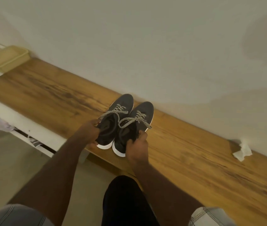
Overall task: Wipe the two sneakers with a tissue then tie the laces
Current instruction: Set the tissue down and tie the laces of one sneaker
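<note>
We hold two dark sneakers side by side at the near edge of the wooden worktop (186,144), toes toward the wall: our left hand (89,130) curls round the heel collar of the left sneaker (118,115), our right hand (137,144) grips the heel of the right sneaker (139,118). The speckled laces (126,119) lie loose and untied across both tongues, one end trailing toward the right. We cannot tell whether the soles rest fully on the wood or are just lifted. A single crumpled tissue (242,150) sits well apart to the right, near the wall, in neither hand. We judge this to be the placing of the pair, either ahead of the wipe or between wiping and tying. The next move calls for freeing a hand, for the tissue or for the lace ends. By our count: two sneakers, one tissue, one yellowish lidded box (7,57) at the far left.
</note>
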